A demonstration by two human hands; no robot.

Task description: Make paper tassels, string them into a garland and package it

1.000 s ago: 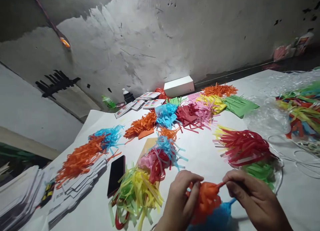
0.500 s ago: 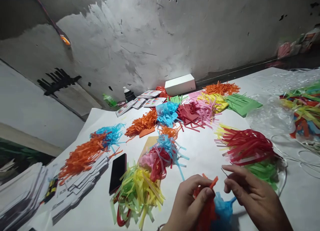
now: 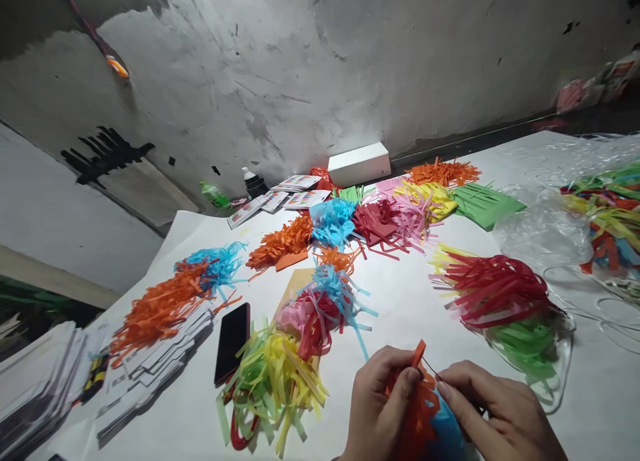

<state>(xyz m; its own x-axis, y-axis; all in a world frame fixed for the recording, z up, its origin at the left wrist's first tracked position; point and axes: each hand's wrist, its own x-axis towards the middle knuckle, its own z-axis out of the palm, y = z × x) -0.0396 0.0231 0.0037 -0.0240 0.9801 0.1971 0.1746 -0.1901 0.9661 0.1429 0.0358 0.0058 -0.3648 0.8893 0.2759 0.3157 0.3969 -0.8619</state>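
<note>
Pinching an orange fringed paper bundle near its twisted top, your left hand has thumb and fingers closed on it at the bottom edge of the view. Your right hand sits just beside, fingers drawn together on a thin dark thread that runs to the bundle's tip; a blue fringed piece lies against the orange, between both hands. On the white sheet ahead lie a yellow-green strip pile, a black phone and a red strip pile, all apart from your hands.
</note>
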